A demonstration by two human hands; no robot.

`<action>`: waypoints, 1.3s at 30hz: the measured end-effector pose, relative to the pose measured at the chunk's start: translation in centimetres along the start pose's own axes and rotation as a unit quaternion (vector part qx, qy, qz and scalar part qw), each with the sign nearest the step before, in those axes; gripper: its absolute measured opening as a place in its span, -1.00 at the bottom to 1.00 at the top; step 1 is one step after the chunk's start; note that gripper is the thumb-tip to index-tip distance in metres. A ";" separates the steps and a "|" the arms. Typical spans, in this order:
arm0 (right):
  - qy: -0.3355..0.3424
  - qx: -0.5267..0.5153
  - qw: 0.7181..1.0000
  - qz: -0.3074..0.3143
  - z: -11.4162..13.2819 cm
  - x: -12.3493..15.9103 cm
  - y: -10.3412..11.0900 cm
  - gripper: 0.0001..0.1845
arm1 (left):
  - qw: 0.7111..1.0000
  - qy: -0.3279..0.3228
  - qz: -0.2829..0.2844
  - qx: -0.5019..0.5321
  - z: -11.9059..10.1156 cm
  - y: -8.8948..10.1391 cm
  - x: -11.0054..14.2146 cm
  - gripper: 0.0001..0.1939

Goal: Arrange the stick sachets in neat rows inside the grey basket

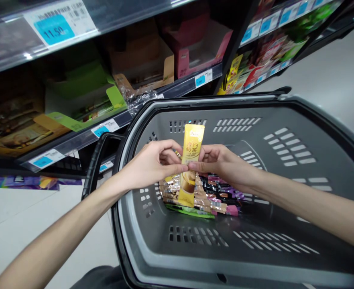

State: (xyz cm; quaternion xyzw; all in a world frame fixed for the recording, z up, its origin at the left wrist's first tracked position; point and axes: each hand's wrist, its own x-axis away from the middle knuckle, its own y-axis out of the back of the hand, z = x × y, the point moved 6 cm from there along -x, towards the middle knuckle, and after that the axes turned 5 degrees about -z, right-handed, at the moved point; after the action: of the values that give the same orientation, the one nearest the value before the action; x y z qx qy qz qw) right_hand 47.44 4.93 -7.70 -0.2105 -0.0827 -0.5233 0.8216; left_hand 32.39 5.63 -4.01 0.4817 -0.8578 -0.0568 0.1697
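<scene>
Yellow packet [193,138], one: pinched near mid-length by the person's left hand [155,162] and right hand [219,162], neither nearer; long axis crosswise between them, above assorted sachets [217,188] in grey basket [249,261].

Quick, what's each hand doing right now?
Left hand: closed, holding one edge of the yellow sachet.
Right hand: closed, holding the same yellow sachet by its opposite edge.
</scene>
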 end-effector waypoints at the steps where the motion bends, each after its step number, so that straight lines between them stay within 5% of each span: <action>1: 0.000 0.002 1.000 0.002 0.1 0.1 0.0 -0.77 | 1.000 0.002 0.005 0.003 0.0 -0.1 0.0 -0.74; 8: 0.006 -0.002 1.000 0.028 0.0 0.2 -0.6 -0.83 | 1.000 0.015 0.007 -0.019 0.0 -0.1 0.1 -0.71; 39: 0.000 0.000 1.000 -0.024 0.1 -0.2 0.0 -0.72 | 0.994 -0.038 -0.033 -0.096 -0.1 0.8 0.1 -0.80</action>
State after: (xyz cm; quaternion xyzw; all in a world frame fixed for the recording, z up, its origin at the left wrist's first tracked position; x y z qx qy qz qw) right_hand 47.41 5.12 -7.72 -0.2086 -0.0871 -0.5428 0.8089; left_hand 31.77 5.95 -3.66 0.4884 -0.8380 -0.1627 0.1810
